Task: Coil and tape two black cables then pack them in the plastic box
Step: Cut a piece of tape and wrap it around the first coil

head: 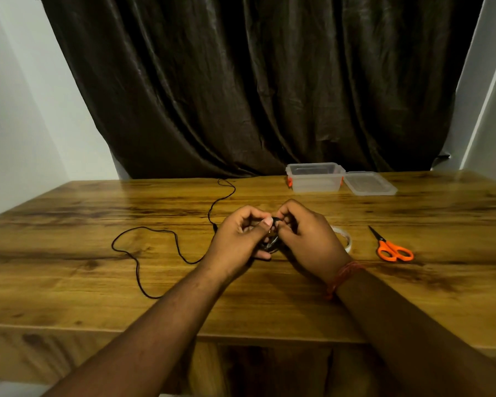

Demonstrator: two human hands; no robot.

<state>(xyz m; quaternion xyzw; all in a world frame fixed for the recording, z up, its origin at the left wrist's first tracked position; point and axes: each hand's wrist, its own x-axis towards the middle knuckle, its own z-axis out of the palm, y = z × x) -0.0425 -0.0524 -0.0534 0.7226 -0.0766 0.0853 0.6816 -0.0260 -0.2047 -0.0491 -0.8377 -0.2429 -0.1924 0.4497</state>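
Both hands meet over the middle of the wooden table (69, 282). My left hand (235, 239) and my right hand (307, 236) together grip a small black coiled cable (272, 242), fingers and thumbs curled round it; most of the coil is hidden between them. A second black cable (143, 233) lies loose and uncoiled on the table to the left, trailing toward the back edge. The clear plastic box (315, 181) with orange clips stands open at the back, its lid (370, 183) lying beside it on the right.
A roll of clear tape (345, 239) lies just right of my right hand, partly hidden behind it. Orange-handled scissors (391, 247) lie further right. A dark curtain (255, 81) hangs behind the table. The table's front edge runs below my forearms.
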